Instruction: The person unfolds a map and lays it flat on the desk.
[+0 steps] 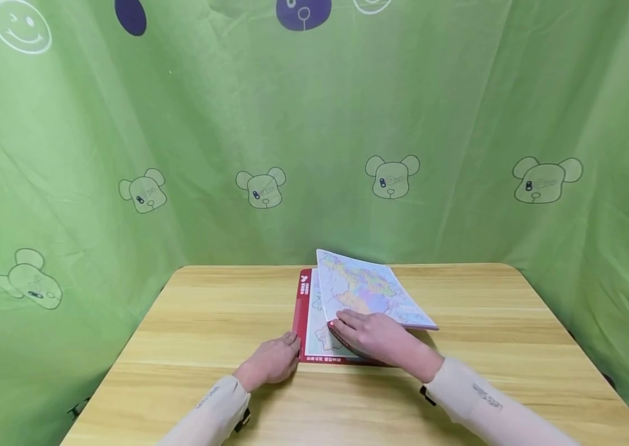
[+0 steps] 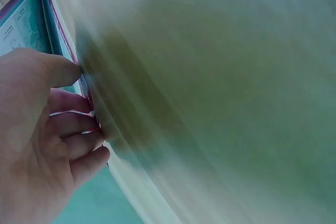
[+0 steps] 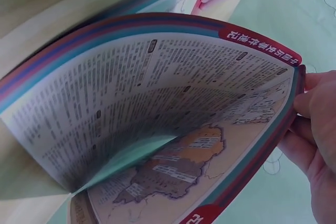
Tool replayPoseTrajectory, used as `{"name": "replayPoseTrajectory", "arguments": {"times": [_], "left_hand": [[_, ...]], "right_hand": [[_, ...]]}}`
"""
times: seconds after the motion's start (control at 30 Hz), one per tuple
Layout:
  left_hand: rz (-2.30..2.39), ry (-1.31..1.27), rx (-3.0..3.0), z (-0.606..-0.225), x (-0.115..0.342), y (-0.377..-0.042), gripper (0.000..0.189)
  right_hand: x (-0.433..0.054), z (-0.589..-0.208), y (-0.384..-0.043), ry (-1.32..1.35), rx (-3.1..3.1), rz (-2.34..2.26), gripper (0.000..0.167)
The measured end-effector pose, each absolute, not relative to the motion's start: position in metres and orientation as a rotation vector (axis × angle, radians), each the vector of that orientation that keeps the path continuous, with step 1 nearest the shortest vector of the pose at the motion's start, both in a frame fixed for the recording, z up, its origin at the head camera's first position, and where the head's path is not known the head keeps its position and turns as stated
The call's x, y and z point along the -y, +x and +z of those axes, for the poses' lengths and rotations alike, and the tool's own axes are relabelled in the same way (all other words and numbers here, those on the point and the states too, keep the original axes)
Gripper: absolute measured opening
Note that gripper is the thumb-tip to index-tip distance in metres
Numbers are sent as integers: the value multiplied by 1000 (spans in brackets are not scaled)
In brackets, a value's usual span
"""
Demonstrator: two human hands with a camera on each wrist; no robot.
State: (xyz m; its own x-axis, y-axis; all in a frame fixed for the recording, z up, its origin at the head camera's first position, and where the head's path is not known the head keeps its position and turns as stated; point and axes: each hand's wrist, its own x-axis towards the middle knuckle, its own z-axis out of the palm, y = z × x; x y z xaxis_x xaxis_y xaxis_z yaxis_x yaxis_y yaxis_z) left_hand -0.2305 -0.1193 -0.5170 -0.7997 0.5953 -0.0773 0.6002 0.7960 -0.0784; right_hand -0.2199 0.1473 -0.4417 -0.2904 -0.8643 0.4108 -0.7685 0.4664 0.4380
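Note:
A printed map sheet with a red border lies on the wooden table. Above it a second map sheet with a coloured map is lifted and tilted. My right hand pinches that sheet at its near left corner, thumb and fingers at the edge. In the right wrist view, the lifted map sheet bends in a curve, showing dense text and a map on its underside. My left hand rests at the left edge of the lower sheet; in the left wrist view its fingers lie along that edge.
The wooden table extends on both sides of the sheets. A green curtain printed with bear heads hangs behind the table and along its sides.

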Motion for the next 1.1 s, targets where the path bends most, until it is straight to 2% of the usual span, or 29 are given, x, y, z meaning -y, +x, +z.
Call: {"name": "replayPoseTrajectory", "arguments": {"times": [0.3, 1.1], "left_hand": [[-140, 963, -2927, -514, 118, -229, 49], [-138, 999, -2933, -514, 116, -227, 48]], "right_hand": [[-163, -434, -217, 1333, 2096, -171, 41], [-192, -440, -215, 1341, 2016, -75, 42]]}}
